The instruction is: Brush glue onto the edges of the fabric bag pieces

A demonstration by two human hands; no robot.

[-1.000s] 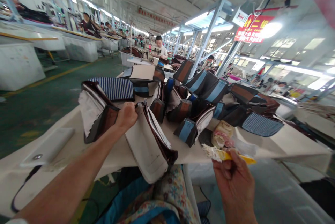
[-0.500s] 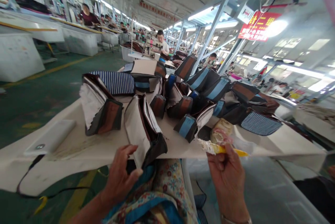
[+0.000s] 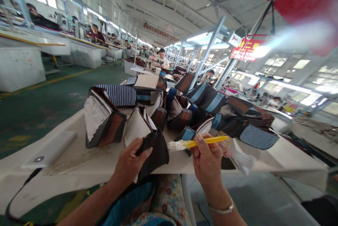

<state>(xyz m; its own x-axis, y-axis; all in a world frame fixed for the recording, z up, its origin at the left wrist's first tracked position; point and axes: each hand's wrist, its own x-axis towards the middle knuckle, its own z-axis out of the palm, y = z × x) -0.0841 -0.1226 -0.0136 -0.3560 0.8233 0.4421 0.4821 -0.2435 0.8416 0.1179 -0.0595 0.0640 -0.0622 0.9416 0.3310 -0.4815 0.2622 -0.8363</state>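
My left hand (image 3: pixel 130 162) is closed round the dark lower end of a bag piece (image 3: pixel 148 138), cream on one side and dark brown at the bottom, at the near edge of the white table (image 3: pixel 79 162). My right hand (image 3: pixel 208 161) pinches a yellow-handled brush (image 3: pixel 196 143) with whitish bristles; the bristles point left, close to the bag piece's edge. Just behind the brush lies a blue-and-black pouch (image 3: pixel 188 135).
Several unfinished bags in brown, blue and stripes crowd the table (image 3: pixel 185 110). A white phone-like slab (image 3: pixel 50 149) with a black cable lies at the left. A crumpled plastic bag (image 3: pixel 237 157) sits by my right hand. Other workers sit at benches far behind (image 3: pixel 161 58).
My left hand went from the bag piece's top down to its lower end and gripped it. My right hand raised the brush and swung its bristles left toward the piece.
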